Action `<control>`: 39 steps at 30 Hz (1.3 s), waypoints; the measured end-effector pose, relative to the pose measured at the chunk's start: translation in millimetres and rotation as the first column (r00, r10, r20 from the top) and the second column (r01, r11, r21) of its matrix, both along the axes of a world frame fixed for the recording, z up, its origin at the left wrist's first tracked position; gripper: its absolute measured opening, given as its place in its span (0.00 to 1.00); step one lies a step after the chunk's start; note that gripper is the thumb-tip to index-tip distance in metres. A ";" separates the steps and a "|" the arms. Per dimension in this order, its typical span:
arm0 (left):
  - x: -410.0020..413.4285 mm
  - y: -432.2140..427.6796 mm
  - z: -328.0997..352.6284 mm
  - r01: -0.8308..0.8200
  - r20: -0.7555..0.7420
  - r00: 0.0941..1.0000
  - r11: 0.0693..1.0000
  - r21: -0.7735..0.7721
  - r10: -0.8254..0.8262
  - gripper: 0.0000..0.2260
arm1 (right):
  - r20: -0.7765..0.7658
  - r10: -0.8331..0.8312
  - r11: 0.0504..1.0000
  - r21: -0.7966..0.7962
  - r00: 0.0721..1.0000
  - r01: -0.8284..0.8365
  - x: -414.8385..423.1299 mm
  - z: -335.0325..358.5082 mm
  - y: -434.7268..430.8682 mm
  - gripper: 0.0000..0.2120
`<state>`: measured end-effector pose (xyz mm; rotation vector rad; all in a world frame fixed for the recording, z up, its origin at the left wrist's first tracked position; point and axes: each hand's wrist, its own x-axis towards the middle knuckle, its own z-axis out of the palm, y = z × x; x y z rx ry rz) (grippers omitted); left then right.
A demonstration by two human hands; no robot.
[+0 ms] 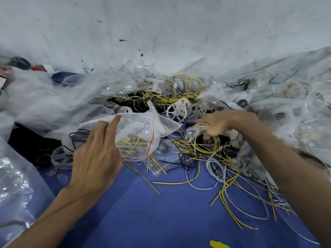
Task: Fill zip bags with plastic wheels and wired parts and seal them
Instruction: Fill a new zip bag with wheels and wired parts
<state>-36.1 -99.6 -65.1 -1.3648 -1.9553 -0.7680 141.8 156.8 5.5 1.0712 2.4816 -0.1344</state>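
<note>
A zip bag (138,136), long axis lying left-right with its red-striped mouth turned right, is gripped by the left hand (96,154), while a wired part (194,134) is pinched in the blurred right hand (220,124).

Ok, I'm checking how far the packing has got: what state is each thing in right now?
zip bag: lifted, yellow wires inside, seal unclear.
left hand: grips the zip bag.
wired part: in the wire pile, blurred.
right hand: fingers curled on the wired part.
wheel: loose on the pile.
small bag: flat on the table, not held.
</note>
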 end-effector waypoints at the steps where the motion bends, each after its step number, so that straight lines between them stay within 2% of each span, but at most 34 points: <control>1: -0.5 -0.2 -0.5 0.006 -0.008 1.000 1.000 0.000 -0.006 0.27 | -0.001 0.012 0.997 0.080 1.000 -0.012 -3.3 5.3 2.0 0.32; 3: 0.1 -0.3 -1.9 0.034 -0.015 0.999 0.999 0.003 -0.034 0.26 | -0.123 0.046 0.971 0.240 0.991 -0.015 -13.8 11.9 5.5 0.26; 5: 2.9 -0.4 -3.9 0.087 -0.022 0.996 0.996 -0.006 -0.087 0.26 | -0.389 0.062 0.924 0.372 0.919 0.094 -31.0 9.5 7.3 0.19; 7: 7.1 -0.5 -6.8 0.165 -0.014 0.986 0.986 -0.037 -0.165 0.25 | -0.625 0.067 0.926 0.329 0.778 0.185 -50.9 2.3 10.7 0.17; 9: 11.1 -1.2 -8.9 0.253 0.006 0.967 0.964 -0.082 -0.253 0.25 | -0.744 -0.004 0.968 0.166 0.668 0.191 -69.6 -8.0 16.7 0.22; 10: 12.6 -1.7 -9.4 0.291 0.016 0.957 0.951 -0.106 -0.291 0.24 | -0.748 -0.041 0.976 0.111 0.662 0.185 -78.8 -15.0 21.4 0.25; 13: 16.8 -2.6 -8.7 0.368 0.079 0.930 0.914 -0.169 -0.360 0.26 | -0.547 -0.090 0.977 0.116 0.832 0.181 -100.1 -44.8 32.8 0.34; 14: 18.1 -2.7 -8.4 0.378 0.092 0.926 0.906 -0.187 -0.367 0.27 | -0.510 -0.105 0.974 0.120 0.853 0.192 -104.5 -55.0 35.1 0.35; 19: 19.6 0.4 -12.8 0.422 0.089 0.907 0.881 -0.216 -0.412 0.31 | -0.664 -0.202 0.928 0.105 0.720 0.357 -114.4 -78.1 33.1 0.36; 24: 20.2 2.0 -13.3 0.466 0.067 0.884 0.860 -0.210 -0.463 0.26 | -0.791 -0.183 0.934 0.045 0.583 0.354 -107.9 -85.6 27.9 0.26; 26: 20.0 1.9 -14.0 0.477 0.090 0.879 0.856 -0.197 -0.469 0.26 | -0.854 -0.183 0.946 -0.018 0.487 0.324 -101.3 -82.2 25.3 0.28; 30: 18.7 2.7 -20.4 0.526 0.203 0.845 0.839 -0.141 -0.495 0.29 | -0.963 -0.189 0.958 -0.139 0.191 0.251 -87.8 -56.1 15.5 0.34; 32: 17.3 3.9 -24.5 0.564 0.275 0.807 0.820 -0.094 -0.523 0.33 | -0.932 -0.363 0.920 -0.358 -0.001 0.158 -80.9 -38.5 5.7 0.33; 34: 14.4 5.9 -28.5 0.585 0.335 0.774 0.809 -0.057 -0.537 0.37 | -0.812 -0.569 0.822 -0.567 -0.134 -0.051 -70.2 -22.6 -11.2 0.27; 37: 11.4 8.6 -32.9 0.594 0.382 0.749 0.804 -0.027 -0.541 0.41 | -0.623 -0.763 0.633 -0.667 -0.172 -0.393 -45.1 -5.1 -42.3 0.18; 39: 10.8 10.1 -34.6 0.595 0.398 0.741 0.804 -0.016 -0.541 0.42 | -0.558 -0.824 0.517 -0.666 -0.102 -0.538 -27.3 3.9 -60.9 0.15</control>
